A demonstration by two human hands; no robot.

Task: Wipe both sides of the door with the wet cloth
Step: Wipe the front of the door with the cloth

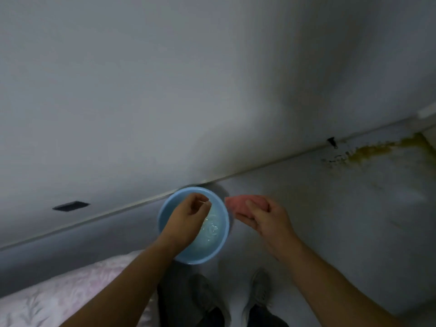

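Note:
A white door (165,90) fills the upper part of the view, its bottom edge running diagonally above the floor. Below it a light blue basin (225,223) holding water stands on the floor. My right hand (266,220) grips a bunched pink cloth (245,204) just right of the basin's rim. My left hand (186,218) hovers over the water with loosely curled fingers and holds nothing.
The grey floor (342,220) has a yellowish stain (377,149) at the right near the door's edge. A pink floral fabric (59,296) lies at the lower left. My two shoes (257,293) stand just behind the basin. A dark slot (70,206) sits low on the door.

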